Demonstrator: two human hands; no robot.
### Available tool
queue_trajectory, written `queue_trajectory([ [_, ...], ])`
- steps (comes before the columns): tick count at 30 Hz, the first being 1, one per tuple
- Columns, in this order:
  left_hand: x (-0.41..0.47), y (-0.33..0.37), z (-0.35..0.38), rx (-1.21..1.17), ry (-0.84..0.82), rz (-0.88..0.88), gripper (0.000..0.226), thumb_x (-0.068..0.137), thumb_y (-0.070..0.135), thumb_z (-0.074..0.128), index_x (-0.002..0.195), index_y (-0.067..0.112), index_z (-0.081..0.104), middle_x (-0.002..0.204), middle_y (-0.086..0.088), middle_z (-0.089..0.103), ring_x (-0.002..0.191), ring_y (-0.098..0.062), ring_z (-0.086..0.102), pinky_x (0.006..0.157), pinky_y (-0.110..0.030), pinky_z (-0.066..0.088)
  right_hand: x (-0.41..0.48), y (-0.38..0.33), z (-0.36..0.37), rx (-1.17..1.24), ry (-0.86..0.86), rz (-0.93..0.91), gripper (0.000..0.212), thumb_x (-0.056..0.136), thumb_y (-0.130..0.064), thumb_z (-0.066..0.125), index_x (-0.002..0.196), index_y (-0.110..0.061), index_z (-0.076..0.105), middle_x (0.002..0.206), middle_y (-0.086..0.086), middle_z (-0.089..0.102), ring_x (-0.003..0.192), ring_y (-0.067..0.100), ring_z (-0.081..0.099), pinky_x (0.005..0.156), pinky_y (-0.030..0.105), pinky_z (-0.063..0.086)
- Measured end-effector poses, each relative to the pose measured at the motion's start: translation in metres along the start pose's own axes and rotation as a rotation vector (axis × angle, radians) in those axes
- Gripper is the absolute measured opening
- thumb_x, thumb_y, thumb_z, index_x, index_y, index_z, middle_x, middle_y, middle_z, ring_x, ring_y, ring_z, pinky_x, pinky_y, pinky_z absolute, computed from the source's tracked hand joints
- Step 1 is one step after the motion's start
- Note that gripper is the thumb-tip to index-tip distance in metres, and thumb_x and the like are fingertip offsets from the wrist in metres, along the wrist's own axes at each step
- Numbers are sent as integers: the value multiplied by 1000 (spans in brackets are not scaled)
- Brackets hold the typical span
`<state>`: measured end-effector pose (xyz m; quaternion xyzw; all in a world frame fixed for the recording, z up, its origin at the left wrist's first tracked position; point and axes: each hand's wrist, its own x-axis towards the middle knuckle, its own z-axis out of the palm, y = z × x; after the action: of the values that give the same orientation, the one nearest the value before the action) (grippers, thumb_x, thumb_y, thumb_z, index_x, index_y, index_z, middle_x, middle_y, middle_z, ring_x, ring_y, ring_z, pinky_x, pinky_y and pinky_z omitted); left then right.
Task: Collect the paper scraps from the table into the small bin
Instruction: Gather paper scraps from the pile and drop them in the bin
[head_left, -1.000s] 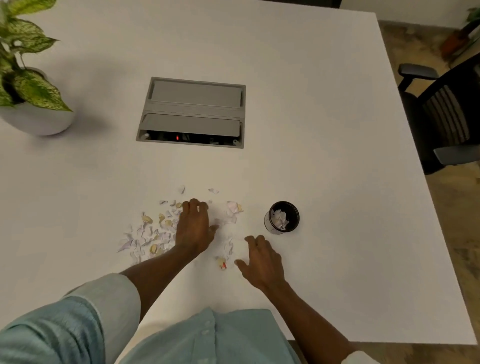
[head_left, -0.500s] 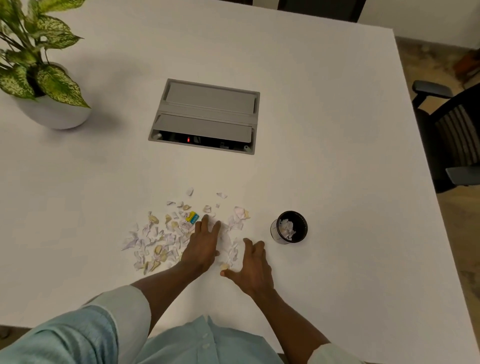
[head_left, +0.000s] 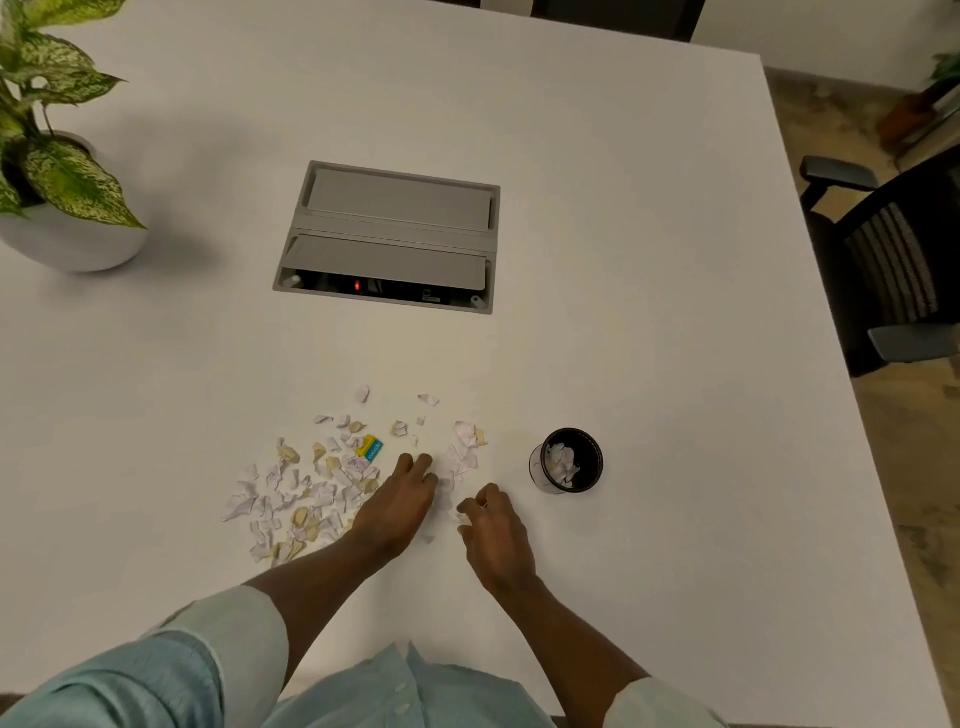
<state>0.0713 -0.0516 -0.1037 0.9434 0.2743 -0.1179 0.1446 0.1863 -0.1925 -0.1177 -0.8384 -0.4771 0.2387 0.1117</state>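
Observation:
Several torn white and tan paper scraps (head_left: 296, 493) lie scattered on the white table (head_left: 649, 312), with one yellow-and-blue scrap (head_left: 370, 448) among them. A small black bin (head_left: 569, 460) stands to their right and holds a few white scraps. My left hand (head_left: 397, 501) rests palm down on the pile's right edge, fingers together. My right hand (head_left: 493, 530) is just right of it, fingers curled and pinching white scraps off the table. A strip of scraps (head_left: 462, 457) lies between my hands and the bin.
A grey cable box (head_left: 389, 234) with a red light is set into the table's middle. A potted plant in a white pot (head_left: 67, 244) stands at the far left. A black office chair (head_left: 893, 270) sits past the table's right edge.
My left hand slid toward me and to the right across the pile, uncovering the yellow-and-blue scrap. My right hand moved left to meet it and curled its fingers onto scraps.

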Motion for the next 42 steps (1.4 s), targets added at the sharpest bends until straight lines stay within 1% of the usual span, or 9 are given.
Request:
queue_trajectory([
  [4, 2, -2, -1, -78, 27, 3, 27, 71, -16, 71, 88, 5, 72, 96, -10, 63, 91, -27, 56, 65, -37, 51, 2, 5, 0, 0, 70, -11, 17, 84, -12, 79, 99, -18, 73, 97, -3, 62, 86, 15, 60, 62, 28, 55],
  [10, 10, 12, -13, -458, 149, -206, 25, 76, -10, 72, 84, 14, 77, 89, -4, 70, 83, -22, 62, 70, -38, 56, -2, 9, -16, 147, 196, 19, 21, 84, -9, 79, 104, -15, 76, 98, -1, 68, 87, 15, 65, 72, 31, 59],
  [15, 25, 50, -52, -731, 315, -232, 9, 80, 6, 84, 80, 14, 79, 84, 2, 73, 69, -8, 64, 62, -8, 45, -16, 6, -59, 338, 387, 68, 17, 84, -10, 81, 100, -16, 77, 95, -8, 66, 83, 1, 60, 74, 10, 50],
  [17, 31, 66, -67, -777, 355, -176, 9, 81, 9, 84, 80, 16, 78, 83, 2, 73, 70, -9, 66, 63, -15, 51, -21, 9, -76, 363, 448, 92, 17, 84, -13, 82, 100, -17, 77, 96, -8, 67, 83, 2, 62, 74, 13, 53],
  [21, 47, 95, -84, -824, 325, -112, 15, 81, 3, 80, 83, 17, 78, 88, 2, 74, 74, -10, 68, 68, -23, 55, -22, 24, -105, 378, 571, 191, 20, 78, -8, 86, 94, -17, 77, 94, -3, 71, 81, 12, 68, 71, 23, 55],
  [26, 69, 124, -84, -796, 270, -49, 19, 79, -1, 73, 86, 15, 79, 88, -1, 75, 78, -15, 68, 71, -33, 57, -10, 42, -130, 358, 662, 344, 19, 78, -3, 83, 88, -19, 77, 85, -2, 69, 68, 9, 62, 62, 2, 37],
  [30, 81, 138, -82, -740, 198, -1, 18, 77, -2, 69, 86, 11, 77, 86, -6, 74, 79, -22, 67, 74, -41, 56, -1, 54, -136, 311, 640, 379, 19, 81, -1, 76, 95, -15, 76, 90, 3, 71, 75, 21, 67, 65, 21, 40],
  [37, 89, 141, -82, -638, 134, 90, 18, 85, 11, 70, 102, 8, 75, 97, -9, 76, 88, -29, 70, 81, -41, 56, 4, 59, -140, 304, 561, 317, 24, 82, -5, 72, 104, -15, 73, 98, 5, 72, 83, 23, 67, 72, 26, 46],
  [42, 81, 137, -87, -670, 144, 113, 29, 84, 21, 55, 104, 18, 77, 98, 1, 78, 88, -20, 70, 79, -36, 57, 0, 57, -136, 270, 557, 328, 21, 88, -10, 67, 107, -20, 70, 104, -5, 70, 97, 18, 62, 75, 27, 43],
])
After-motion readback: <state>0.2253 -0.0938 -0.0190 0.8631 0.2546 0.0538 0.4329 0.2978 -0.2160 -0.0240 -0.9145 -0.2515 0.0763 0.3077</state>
